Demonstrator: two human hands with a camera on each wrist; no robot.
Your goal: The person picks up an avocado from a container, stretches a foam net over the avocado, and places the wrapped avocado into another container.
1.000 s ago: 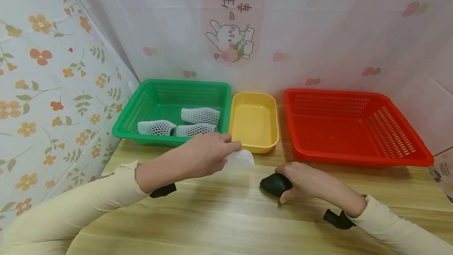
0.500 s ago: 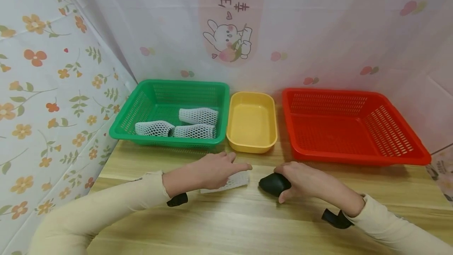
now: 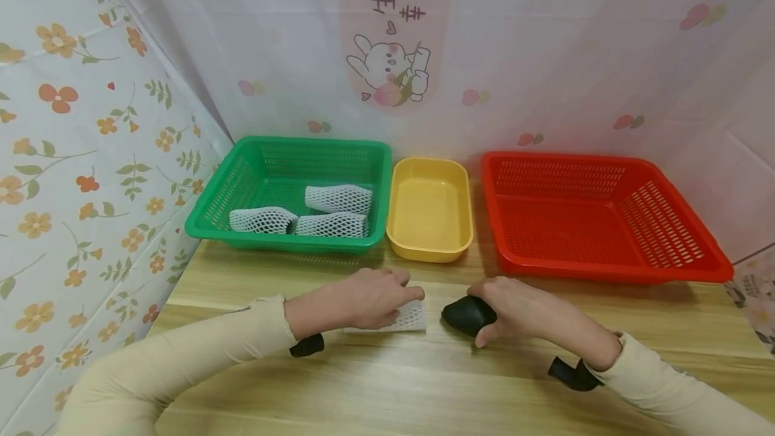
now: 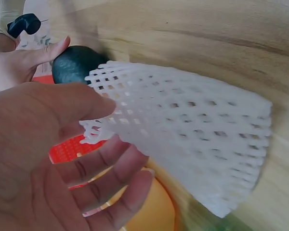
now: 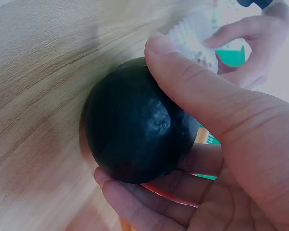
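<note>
My right hand (image 3: pixel 514 308) grips a dark green avocado (image 3: pixel 467 315) on the table, its narrow end pointing left. In the right wrist view the thumb lies over the top of the avocado (image 5: pixel 139 122) and the fingers curl beneath. My left hand (image 3: pixel 372 298) pinches a white foam net sleeve (image 3: pixel 413 317) by its right end, just left of the avocado. From the left wrist, the thumb presses the near end of the net sleeve (image 4: pixel 183 120); the index fingertip is hidden behind the mesh. The sleeve lies flattened and stands apart from the avocado in the head view.
Behind the hands stand a green basket (image 3: pixel 290 242) at left, a small yellow tray (image 3: pixel 431 210) in the middle and a red basket (image 3: pixel 605 273) at right. Several white net sleeves (image 3: pixel 331 224) lie in the green basket. A patterned cloth (image 3: pixel 545 52) hangs behind.
My left hand has come down from beside the green basket with the net sleeve, and the sleeve now lies low at the table. The right hand and avocado have stayed put.
</note>
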